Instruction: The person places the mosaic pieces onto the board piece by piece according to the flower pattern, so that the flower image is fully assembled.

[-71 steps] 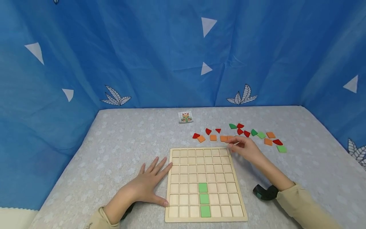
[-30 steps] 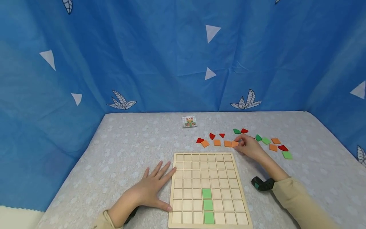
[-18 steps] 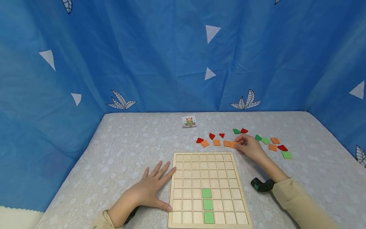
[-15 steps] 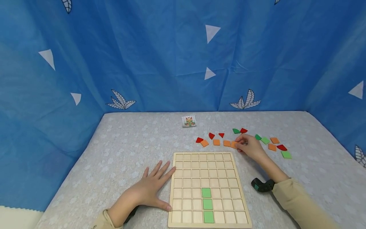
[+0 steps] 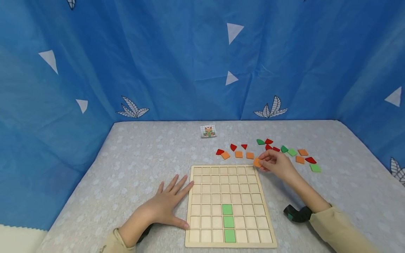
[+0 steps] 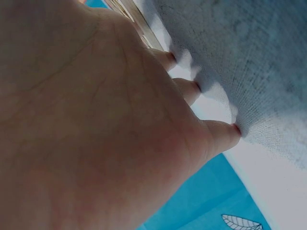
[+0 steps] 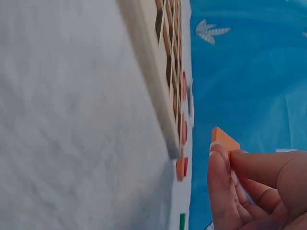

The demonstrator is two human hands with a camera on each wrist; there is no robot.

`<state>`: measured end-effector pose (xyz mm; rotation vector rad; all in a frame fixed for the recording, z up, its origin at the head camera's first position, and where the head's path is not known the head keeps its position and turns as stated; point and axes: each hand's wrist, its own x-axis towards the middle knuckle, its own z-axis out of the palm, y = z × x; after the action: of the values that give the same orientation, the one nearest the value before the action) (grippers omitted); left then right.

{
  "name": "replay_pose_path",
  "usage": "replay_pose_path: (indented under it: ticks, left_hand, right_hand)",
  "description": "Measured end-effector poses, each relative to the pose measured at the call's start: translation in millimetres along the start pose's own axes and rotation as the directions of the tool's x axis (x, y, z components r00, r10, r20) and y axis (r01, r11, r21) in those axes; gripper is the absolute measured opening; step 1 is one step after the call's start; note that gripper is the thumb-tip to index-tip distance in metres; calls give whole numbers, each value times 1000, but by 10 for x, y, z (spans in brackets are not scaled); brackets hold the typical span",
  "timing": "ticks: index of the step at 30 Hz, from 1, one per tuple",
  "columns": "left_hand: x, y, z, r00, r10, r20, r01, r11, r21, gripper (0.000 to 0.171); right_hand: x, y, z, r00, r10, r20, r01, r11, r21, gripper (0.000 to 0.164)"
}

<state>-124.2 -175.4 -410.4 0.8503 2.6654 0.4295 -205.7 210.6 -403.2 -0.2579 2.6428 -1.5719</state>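
Note:
My right hand (image 5: 278,165) pinches an orange square tile (image 5: 257,162) between thumb and fingers, just off the far right corner of the wooden grid board (image 5: 207,244). In the right wrist view the same orange tile (image 7: 225,140) is lifted above the table. My left hand (image 5: 162,207) lies with fingers spread on the cloth, its index fingertip and thumb touching the board's left edge. In the left wrist view, the left hand (image 6: 105,124) has its fingertips on the cloth. One column of the board bears green square tiles (image 5: 228,221) in its near cells.
Behind the board lie loose orange tiles (image 5: 238,154), red pieces (image 5: 233,147), dark green pieces (image 5: 260,142) and light green tiles (image 5: 315,168). A small pattern card (image 5: 207,131) sits farther back. A blue curtain (image 5: 177,63) stands behind the table.
My right hand has picked up the orange tile from beside another one and brought it slightly nearer the board's corner. The left hand stays in place; the head view has shifted a little.

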Motion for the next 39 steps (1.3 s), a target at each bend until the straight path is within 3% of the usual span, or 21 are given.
replay_pose_path:
  ticks: [7,14,21,27,39]
  left_hand:
    - [11,-7,-5,1000,4,-5,-4,1000,1,118]
    - [8,-10,-7,1000,1,0,-1,1000,4,118]
    - [3,-10,-8,1000,2,1,-2,1000,2,118]
    - [6,-15,7,1000,2,0,-2,1000,6,118]
    - [17,-33,-3,1000,-7,7,7,1000,6,119]
  right_hand:
    - [-225,-113,148,989,-38,140,16,989,149,12]
    - [-446,-168,344,950,-72,303,-10,966,259,12]
    - [-593,-234,465,912,-110,395,-27,945,326,13]
    - [-720,-273,530,900,-126,418,-16,948,319,9]
    - [-863,-261,639,907,-138,399,77,983,166,5]
